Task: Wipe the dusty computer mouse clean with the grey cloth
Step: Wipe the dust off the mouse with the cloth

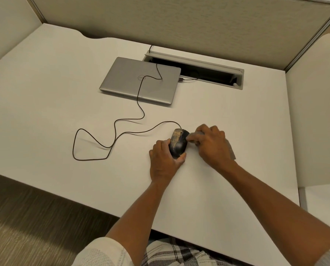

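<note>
Near desk front edge, left hand clamps mouse; right hand pinches grey cloth. Best approach: steady base, wipe twd dusty left side w/ firm strokes.

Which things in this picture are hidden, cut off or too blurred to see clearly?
Head view only:
- Cloth: mostly hidden under the right hand; only a grey edge shows.
- Mouse: its left side is covered by the left hand.
- Cable: its far end drops into the desk slot, plug unseen.
- Laptop: closed; the logo is too small to read.
- Floor: blurred.
</note>
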### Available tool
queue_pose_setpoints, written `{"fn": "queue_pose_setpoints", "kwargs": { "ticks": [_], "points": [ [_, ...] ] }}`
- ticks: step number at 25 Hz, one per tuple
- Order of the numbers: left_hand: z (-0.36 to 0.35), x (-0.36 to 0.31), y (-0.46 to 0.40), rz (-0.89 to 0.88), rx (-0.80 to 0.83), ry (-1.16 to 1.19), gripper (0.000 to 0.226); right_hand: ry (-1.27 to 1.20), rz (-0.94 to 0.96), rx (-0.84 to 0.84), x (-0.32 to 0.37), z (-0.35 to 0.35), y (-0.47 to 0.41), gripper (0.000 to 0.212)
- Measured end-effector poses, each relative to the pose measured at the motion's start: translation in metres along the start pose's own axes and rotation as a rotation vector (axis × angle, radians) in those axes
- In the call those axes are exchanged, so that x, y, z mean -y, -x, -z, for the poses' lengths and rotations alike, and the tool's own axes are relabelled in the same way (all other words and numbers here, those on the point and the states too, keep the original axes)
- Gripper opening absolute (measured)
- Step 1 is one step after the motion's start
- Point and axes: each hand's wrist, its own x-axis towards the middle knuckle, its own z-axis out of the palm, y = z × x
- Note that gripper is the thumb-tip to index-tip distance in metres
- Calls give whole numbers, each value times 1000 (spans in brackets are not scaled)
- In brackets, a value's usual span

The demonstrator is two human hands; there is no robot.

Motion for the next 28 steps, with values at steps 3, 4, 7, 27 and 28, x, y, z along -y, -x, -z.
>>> {"fn": "queue_pose_setpoints", "kwargs": {
  "ticks": [3, 4, 7, 27, 28],
  "points": [
    [0, 1, 0, 1, 1, 17, 72, -2, -35, 97, 1, 0, -23, 31],
    [-1, 0, 0, -1, -2, 20, 72, -37, -50, 132, 4, -1, -25, 31],
    [-1, 0, -1, -3, -8, 10, 73, -155, -64, 122, 14, -8, -12, 29],
    [0, -2, 0, 4, -6, 7, 71, -385, -170, 228, -1, -6, -17, 22],
    [1, -2, 1, 6, -1, 5, 71, -395, -144, 247, -2, -6, -10, 22]
  ]
}}
